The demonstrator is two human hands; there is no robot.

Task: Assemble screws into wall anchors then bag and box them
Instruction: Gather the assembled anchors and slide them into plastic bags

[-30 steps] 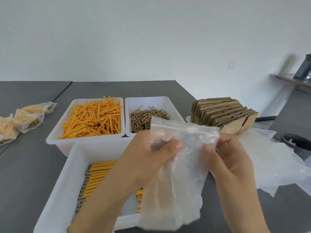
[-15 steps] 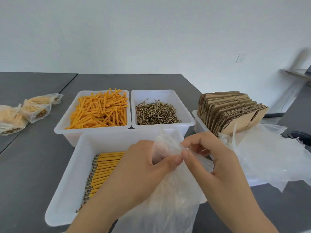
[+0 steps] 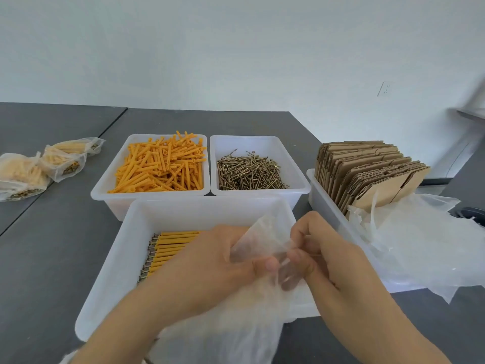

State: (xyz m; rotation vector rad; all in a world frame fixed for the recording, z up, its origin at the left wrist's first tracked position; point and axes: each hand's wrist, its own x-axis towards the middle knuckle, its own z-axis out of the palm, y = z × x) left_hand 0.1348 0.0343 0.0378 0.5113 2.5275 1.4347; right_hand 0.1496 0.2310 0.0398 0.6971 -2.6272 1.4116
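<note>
Grey and matte, the desk (image 3: 65,245) runs back to a plain white wall (image 3: 236,48) with a socket (image 3: 385,88) low on its right side. Near the front edge of the desk stands a white bin (image 3: 110,279) holding a neat row of assembled anchors (image 3: 168,248) — orange sleeves with screw heads poking out at their left ends. Both hands work over this bin. The left hand (image 3: 210,269) has its fingers curled and its thumb pressed against the mouth of a clear plastic bag (image 3: 252,248), pinching the film; the right hand (image 3: 330,258) pinches the other side of the same opening between thumb and curled fingers. The rest of the bag hangs down toward the front edge of the desk, partly over the bin's near rim.

Behind the front bin, side by side and touching, sit two more white bins: the left one (image 3: 105,195) is heaped with loose orange wall anchors (image 3: 160,164), the right one (image 3: 299,190) holds a tangle of brass-coloured screws (image 3: 249,172). Toward the right edge of the desk a fourth bin (image 3: 319,198) carries a tilted stack of flat cardboard boxes (image 3: 367,174), and a loose pile of empty plastic bags (image 3: 420,240) spills from its near end over the desk — just beside the right hand. Well apart, at the left edge of the desk, lie several filled bags (image 3: 39,166), their contents pale orange through the film.
</note>
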